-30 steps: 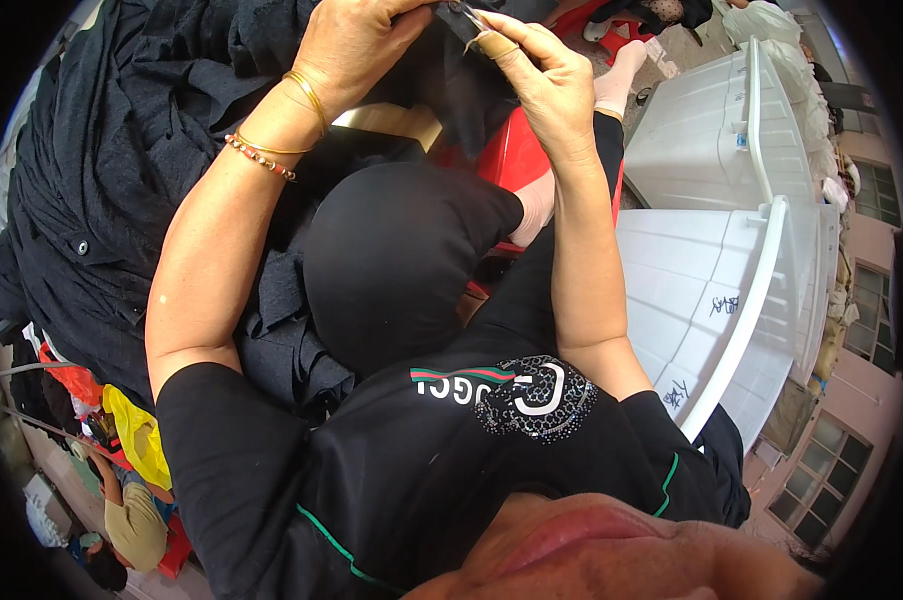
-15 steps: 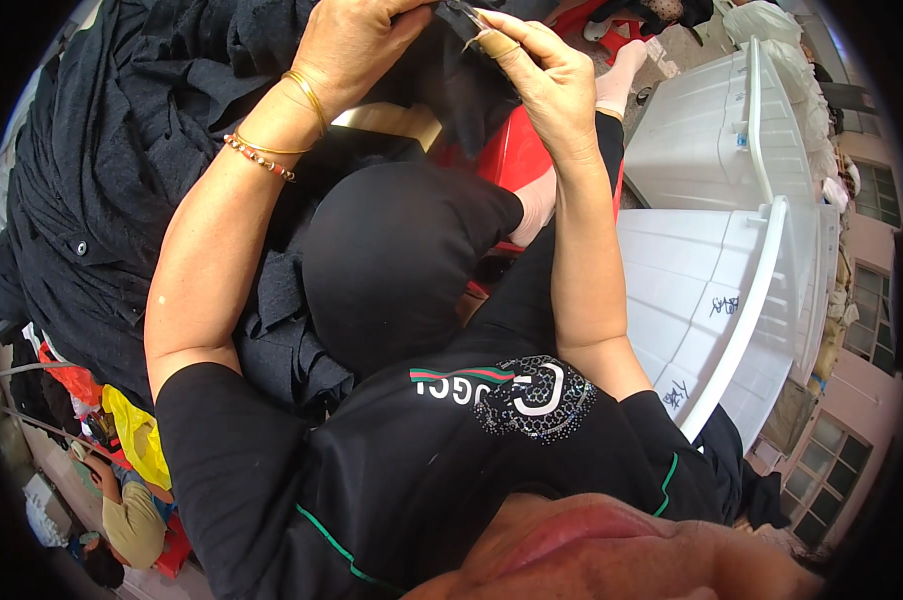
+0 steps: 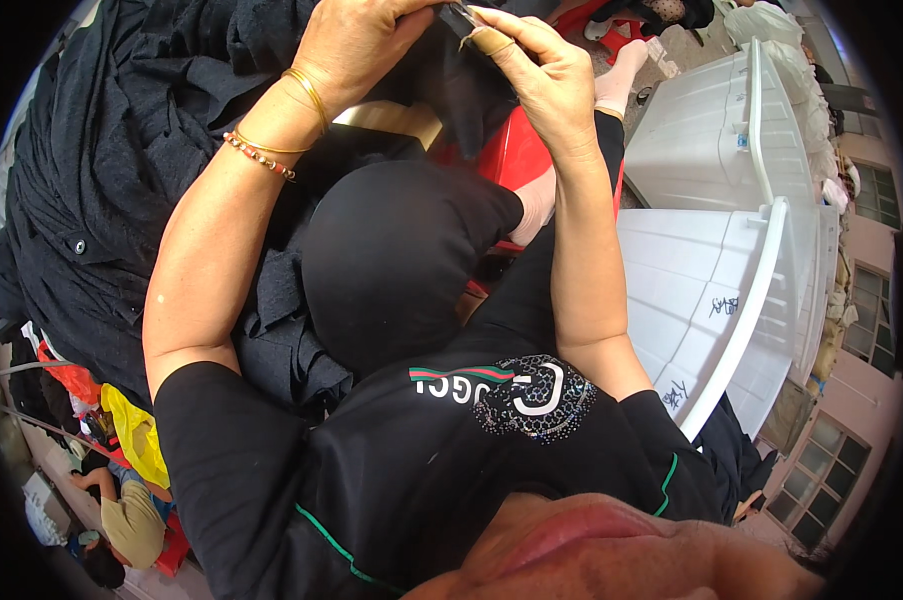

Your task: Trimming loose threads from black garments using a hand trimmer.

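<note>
Both hands are raised at the upper edge, close together over a piece of dark cloth (image 3: pixel 464 95) that hangs between them. My left hand (image 3: pixel 350 48) pinches the cloth at its top, and its fingertips are partly cut off by the picture's edge. Gold bangles and a beaded bracelet circle that wrist. The thumb and forefinger of my right hand (image 3: pixel 550 80) close on a small slim grey thing (image 3: pixel 464 14) against the cloth; its kind cannot be made out. A tan wrap (image 3: pixel 492 42) covers the tip of my right thumb.
A large heap of dark garments (image 3: pixel 92 190) rises at the left. Beside my right arm stand white plastic bins (image 3: pixel 672 270). Something red (image 3: pixel 507 150) lies below the cloth, near my bare-looking foot (image 3: pixel 627 70). Another person (image 3: pixel 134 520) sits at the lower left, near a yellow bag (image 3: pixel 137 435).
My right fingers have shifted slightly left, toward my left hand. The hanging cloth has swung a little. My left hand has barely moved.
</note>
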`<state>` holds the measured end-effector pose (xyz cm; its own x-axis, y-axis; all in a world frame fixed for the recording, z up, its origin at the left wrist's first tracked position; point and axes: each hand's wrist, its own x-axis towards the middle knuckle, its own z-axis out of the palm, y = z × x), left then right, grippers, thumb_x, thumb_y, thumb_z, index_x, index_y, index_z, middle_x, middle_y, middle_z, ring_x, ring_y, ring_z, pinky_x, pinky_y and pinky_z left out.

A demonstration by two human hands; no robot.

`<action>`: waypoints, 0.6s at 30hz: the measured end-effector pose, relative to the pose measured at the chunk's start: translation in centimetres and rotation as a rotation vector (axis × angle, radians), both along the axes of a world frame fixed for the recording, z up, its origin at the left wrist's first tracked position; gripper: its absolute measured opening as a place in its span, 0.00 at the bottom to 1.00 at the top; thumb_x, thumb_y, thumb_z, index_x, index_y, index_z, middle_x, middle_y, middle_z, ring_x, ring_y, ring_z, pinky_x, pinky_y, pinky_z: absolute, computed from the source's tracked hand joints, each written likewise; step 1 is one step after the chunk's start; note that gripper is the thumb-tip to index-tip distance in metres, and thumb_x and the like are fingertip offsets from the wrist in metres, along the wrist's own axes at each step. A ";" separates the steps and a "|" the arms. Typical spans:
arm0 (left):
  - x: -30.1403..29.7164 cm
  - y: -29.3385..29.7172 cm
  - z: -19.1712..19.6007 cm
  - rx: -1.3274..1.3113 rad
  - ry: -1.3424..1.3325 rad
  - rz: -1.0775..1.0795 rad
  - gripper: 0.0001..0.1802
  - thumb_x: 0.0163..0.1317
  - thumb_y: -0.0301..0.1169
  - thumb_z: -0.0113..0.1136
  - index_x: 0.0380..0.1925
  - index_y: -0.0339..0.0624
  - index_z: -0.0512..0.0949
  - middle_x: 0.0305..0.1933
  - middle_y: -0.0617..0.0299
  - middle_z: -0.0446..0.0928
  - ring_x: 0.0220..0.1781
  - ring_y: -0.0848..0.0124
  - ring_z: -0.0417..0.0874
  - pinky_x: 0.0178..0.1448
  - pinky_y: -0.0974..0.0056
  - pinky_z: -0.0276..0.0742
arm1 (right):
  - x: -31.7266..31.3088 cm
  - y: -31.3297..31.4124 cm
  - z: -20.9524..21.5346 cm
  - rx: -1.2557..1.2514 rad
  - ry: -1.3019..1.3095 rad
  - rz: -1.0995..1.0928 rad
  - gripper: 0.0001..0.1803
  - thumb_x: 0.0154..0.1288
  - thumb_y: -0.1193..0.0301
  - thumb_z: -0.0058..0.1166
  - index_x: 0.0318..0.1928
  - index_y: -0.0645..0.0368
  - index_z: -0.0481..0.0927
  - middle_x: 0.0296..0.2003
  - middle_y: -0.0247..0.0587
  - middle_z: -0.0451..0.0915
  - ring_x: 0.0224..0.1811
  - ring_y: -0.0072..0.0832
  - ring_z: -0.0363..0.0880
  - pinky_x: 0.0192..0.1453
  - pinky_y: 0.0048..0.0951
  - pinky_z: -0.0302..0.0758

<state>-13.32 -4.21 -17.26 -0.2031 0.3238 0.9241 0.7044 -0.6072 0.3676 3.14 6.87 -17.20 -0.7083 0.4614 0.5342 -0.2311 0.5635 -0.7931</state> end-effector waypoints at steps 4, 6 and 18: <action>-0.1 0.0 -0.1 -0.007 0.002 -0.016 0.10 0.51 0.19 0.65 0.35 0.41 0.84 0.34 0.56 0.79 0.39 0.57 0.82 0.43 0.59 0.79 | -0.1 -0.3 0.2 0.031 0.006 -0.031 0.13 0.64 0.70 0.66 0.47 0.59 0.87 0.31 0.33 0.81 0.34 0.19 0.78 0.40 0.20 0.73; -0.2 -0.1 -0.1 -0.010 0.004 -0.016 0.10 0.51 0.19 0.65 0.35 0.41 0.84 0.34 0.56 0.79 0.39 0.56 0.82 0.43 0.58 0.79 | -0.1 -0.5 0.3 0.113 0.001 -0.084 0.11 0.64 0.71 0.66 0.46 0.59 0.87 0.32 0.34 0.82 0.33 0.21 0.79 0.39 0.21 0.73; -2.7 -3.0 2.1 -1.114 -0.769 -0.297 0.11 0.69 0.34 0.62 0.31 0.39 0.84 0.29 0.74 0.78 0.29 0.84 0.72 0.33 0.77 0.67 | -0.3 0.9 -1.7 0.158 -0.322 -0.198 0.12 0.58 0.70 0.70 0.40 0.62 0.86 0.31 0.26 0.81 0.32 0.11 0.74 0.38 0.17 0.73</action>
